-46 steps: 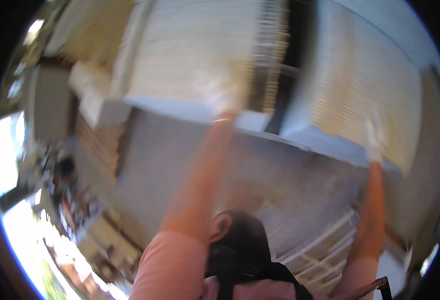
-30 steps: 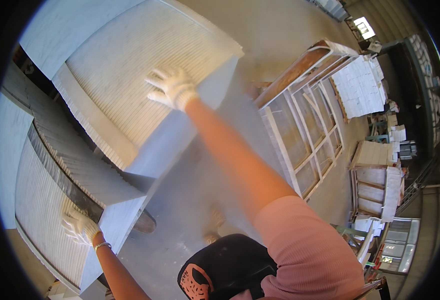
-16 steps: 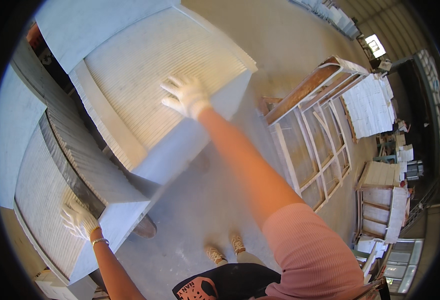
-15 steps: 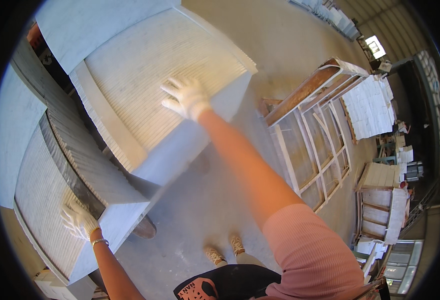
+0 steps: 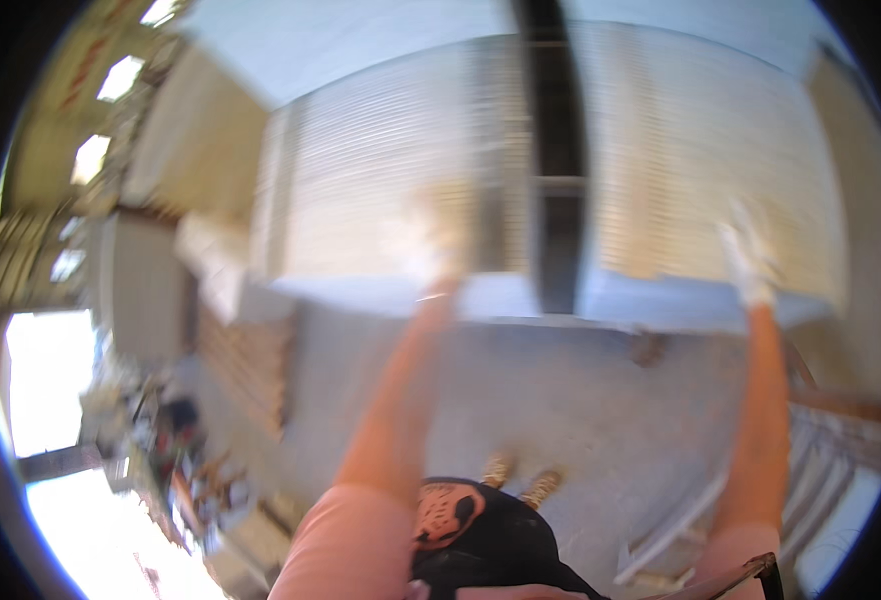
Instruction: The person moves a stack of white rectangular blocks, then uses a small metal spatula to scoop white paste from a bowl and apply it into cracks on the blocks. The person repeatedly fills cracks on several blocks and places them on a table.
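Note:
Two pale, finely ribbed stacks stand side by side in front of me, the left stack [image 5: 381,150] and the right stack [image 5: 701,140]. They look like many thin strips or sheets packed together. My left hand [image 5: 433,240], in a white glove, is over the near right part of the left stack; motion smears its fingers. On the near part of the right stack lies my gloved right hand [image 5: 749,250], blurred, its fingers stretched out and holding nothing visible. Whether either hand presses on the surface is unclear.
A dark gap [image 5: 559,140] separates the stacks. Smooth light-blue surfaces [image 5: 361,40] adjoin their far ends. Slatted brown pallets [image 5: 246,350] stand on the left. At lower right is a pale wooden frame [image 5: 671,540] on the grey floor [image 5: 601,420].
My view has swung left, bringing both stacks in front of me and blurring the picture. My left hand has changed position on the left stack; my right hand is now nearer the right stack's near edge.

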Demonstrator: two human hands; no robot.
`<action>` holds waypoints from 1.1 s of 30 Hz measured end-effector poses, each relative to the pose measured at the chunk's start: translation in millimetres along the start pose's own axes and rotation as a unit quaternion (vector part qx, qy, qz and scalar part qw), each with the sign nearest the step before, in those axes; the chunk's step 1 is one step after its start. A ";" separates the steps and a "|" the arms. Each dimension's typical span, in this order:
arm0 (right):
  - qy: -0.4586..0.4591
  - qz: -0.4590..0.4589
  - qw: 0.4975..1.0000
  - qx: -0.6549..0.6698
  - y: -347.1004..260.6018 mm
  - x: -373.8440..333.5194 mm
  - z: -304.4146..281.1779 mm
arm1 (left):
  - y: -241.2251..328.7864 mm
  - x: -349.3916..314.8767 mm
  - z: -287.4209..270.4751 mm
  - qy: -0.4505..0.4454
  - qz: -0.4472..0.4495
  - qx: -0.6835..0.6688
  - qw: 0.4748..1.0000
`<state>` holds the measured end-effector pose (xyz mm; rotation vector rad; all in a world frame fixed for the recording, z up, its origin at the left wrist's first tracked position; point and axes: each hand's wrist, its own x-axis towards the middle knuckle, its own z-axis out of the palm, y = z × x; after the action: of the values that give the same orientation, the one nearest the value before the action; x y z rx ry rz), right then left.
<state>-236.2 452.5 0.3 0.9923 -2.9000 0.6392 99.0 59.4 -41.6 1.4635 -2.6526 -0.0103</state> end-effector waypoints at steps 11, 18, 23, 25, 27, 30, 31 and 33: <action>-0.025 0.003 0.987 -0.156 46.0 -43.6 -6.2 | 29.6 -46.7 -43.5 0.031 -0.084 -0.074 0.993; 0.008 0.007 0.996 -0.088 -0.7 -63.7 -10.5 | -11.6 -51.7 2.9 0.022 0.064 0.076 0.995; -0.002 -0.019 0.989 -0.148 -9.3 -73.1 -24.4 | -8.6 -65.4 -9.4 0.006 -0.068 0.026 0.997; -0.008 -0.015 0.990 -0.139 -11.8 -73.2 -27.1 | -6.7 -68.5 -16.1 0.029 -0.035 0.034 0.998; -0.030 0.018 0.993 -0.109 -11.9 -78.2 -23.3 | -6.3 -65.6 -18.4 0.056 -0.008 0.006 0.998; 0.050 -0.004 0.990 -0.131 -11.5 -79.7 -13.7 | -8.3 -60.6 -16.8 0.064 -0.009 -0.006 0.998; 0.073 -0.016 0.989 -0.128 -11.6 -79.7 -12.3 | -9.2 -58.4 -16.2 0.059 0.000 -0.012 0.998; 0.047 0.002 0.990 -0.133 -12.1 -79.8 -11.2 | -10.5 -57.6 -15.6 0.056 -0.009 -0.022 0.998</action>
<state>-166.7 494.8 4.0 0.8971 -2.8074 0.2783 139.8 103.1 -32.2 1.4303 -2.5335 0.0117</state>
